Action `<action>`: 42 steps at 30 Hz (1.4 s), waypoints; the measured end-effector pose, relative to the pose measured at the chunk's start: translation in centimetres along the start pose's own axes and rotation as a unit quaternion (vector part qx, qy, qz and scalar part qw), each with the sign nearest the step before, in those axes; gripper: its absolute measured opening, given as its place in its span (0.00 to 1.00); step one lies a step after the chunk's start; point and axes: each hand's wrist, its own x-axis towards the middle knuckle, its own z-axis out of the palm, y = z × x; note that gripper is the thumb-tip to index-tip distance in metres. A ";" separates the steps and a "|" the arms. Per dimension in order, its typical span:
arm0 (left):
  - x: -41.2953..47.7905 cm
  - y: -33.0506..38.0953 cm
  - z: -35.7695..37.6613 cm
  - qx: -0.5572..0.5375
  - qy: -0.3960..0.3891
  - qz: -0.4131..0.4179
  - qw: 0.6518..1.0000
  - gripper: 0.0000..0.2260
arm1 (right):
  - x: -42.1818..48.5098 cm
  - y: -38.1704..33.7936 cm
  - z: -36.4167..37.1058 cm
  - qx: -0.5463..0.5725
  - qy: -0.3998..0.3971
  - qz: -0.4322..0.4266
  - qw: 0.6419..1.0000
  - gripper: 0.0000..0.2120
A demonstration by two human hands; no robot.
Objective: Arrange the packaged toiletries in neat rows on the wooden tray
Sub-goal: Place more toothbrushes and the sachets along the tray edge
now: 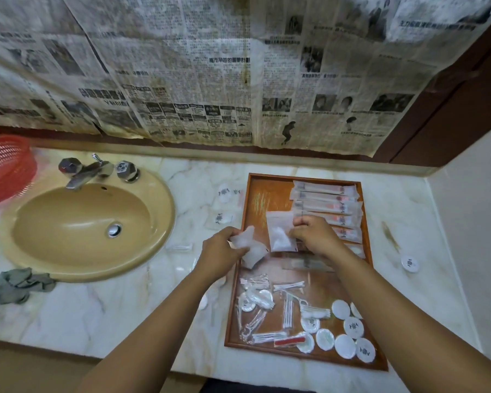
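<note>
A wooden tray [260, 194] lies on the marble counter right of the sink. Several long white sachets [326, 201] lie stacked in a column along its far right side. My right hand [313, 235] is shut on a flat translucent packet [281, 231] over the tray's middle. Over the tray's left rim, my left hand [223, 246] grips a crumpled translucent packet [251, 249]. Clear-wrapped combs and cotton buds [262, 304] lie loose in the tray's near left part. Several round white packs [352, 327] cluster in its near right corner.
A tan sink [77, 236] with a chrome tap [92, 170] takes up the counter's left. Round packs [224, 205] lie on the marble between sink and tray, another one [409, 263] right of the tray. A red basket [3, 168] and a grey cloth [14, 285] sit at left.
</note>
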 end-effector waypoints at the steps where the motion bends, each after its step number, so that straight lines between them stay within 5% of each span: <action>1: 0.6 0.0 -0.6 -0.016 0.020 -0.001 1.000 0.13 | 0.9 -1.0 0.4 -0.015 0.015 -0.019 1.000 0.06; 8: 5.2 0.7 -3.8 -0.105 0.112 -0.052 0.987 0.10 | 9.3 -5.8 2.4 -0.210 0.073 -0.206 0.953 0.05; 11: 7.3 0.5 -4.1 -0.141 0.133 -0.081 0.978 0.10 | 11.9 -5.8 2.8 -0.310 0.092 -0.283 0.903 0.06; 16: 9.8 -0.4 -3.8 -0.165 0.142 -0.102 0.971 0.12 | 13.9 -2.6 2.9 -0.393 0.007 -0.292 0.872 0.10; 20: 10.8 -0.4 -3.6 -0.186 0.153 -0.111 0.964 0.10 | 14.1 -1.3 3.0 -0.476 0.027 -0.327 0.816 0.17; 23: 11.0 -0.1 -3.6 -0.173 0.168 -0.105 0.965 0.09 | 13.8 -1.2 3.6 -0.481 0.000 -0.305 0.822 0.25; 38: 11.2 0.2 -2.7 -0.184 0.164 -0.090 0.965 0.09 | 14.7 -1.9 4.5 -0.518 -0.058 -0.257 0.814 0.26; 42: 10.8 0.3 -2.3 -0.162 0.172 -0.056 0.970 0.10 | 13.8 -2.5 4.3 -0.434 -0.026 -0.268 0.860 0.23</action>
